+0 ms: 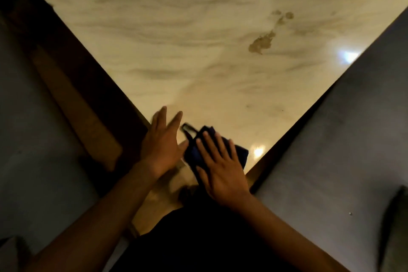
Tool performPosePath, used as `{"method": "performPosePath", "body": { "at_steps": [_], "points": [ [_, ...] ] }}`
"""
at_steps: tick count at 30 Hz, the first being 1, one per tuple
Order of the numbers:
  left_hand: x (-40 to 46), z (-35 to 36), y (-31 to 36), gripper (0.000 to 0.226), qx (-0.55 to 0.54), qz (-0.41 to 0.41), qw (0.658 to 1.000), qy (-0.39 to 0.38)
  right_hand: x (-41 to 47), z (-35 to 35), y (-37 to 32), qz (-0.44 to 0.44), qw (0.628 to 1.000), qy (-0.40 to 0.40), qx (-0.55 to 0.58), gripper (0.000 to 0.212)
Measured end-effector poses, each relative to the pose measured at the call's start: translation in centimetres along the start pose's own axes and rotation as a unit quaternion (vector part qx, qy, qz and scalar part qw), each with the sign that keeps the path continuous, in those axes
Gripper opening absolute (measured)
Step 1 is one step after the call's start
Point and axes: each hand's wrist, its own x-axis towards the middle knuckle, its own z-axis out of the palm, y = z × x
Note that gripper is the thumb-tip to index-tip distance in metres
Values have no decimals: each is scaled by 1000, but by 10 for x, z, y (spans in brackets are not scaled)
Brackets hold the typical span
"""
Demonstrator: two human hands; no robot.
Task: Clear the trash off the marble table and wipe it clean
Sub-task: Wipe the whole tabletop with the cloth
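Marble table (198, 55) fills the view from 10 o'clock round to 2 o'clock, narrowing to a corner at centre-bottom. Its 2 visible edges run diagonally: L edge from 10 o'clock down to centre, R edge from 3 o'clock down to centre, both w/ a dark wood border. Most of the top is bare polished marble w/ glare spots. Grey floor (331, 150) lies open beyond both edges, at 4 and 8 o'clock; a brown bench-like piece (72, 108) sits along the L edge at 9 o'clock.

Brown stain (261, 43) on the marble at 1 o'clock, w/ smaller blotches trailing up from it, well apart from both hands.

Right hand (220, 172) at 6 o'clock, fingers straight and spread, pressing flat on a dark blue cloth (195, 153) near the table corner; not curled round it. Cloth has a thin loop sticking out at its upper L.

Left hand (162, 141) just beside the cloth at 7 o'clock, fingers straight, holding nothing, over the L edge; blurred.
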Motion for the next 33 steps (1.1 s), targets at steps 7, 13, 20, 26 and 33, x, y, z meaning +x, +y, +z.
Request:
{"method": "performPosePath", "body": {
  "at_steps": [7, 13, 20, 26, 33],
  "points": [
    [-1, -2, -3, 79, -10, -3, 1000, -14, 49, -23, 103, 13, 999, 17, -46, 63],
    [-1, -1, 26, 65, -68, -4, 994, 90, 120, -35, 86, 144, 988, 50, -25, 69],
    [27, -7, 36, 58, -57, -70, 976, 196, 152, -29, 69, -159, 987, -20, -30, 61],
    [96, -18, 75, 57, -48, -129, 957, 256, 310, -82, 109, -143, 987, -67, 12, 70],
    [193, -27, 135, 61, 39, -122, 970, 206, 393, -143, 242, -143, 989, -23, -29, 68]
  ]
}}
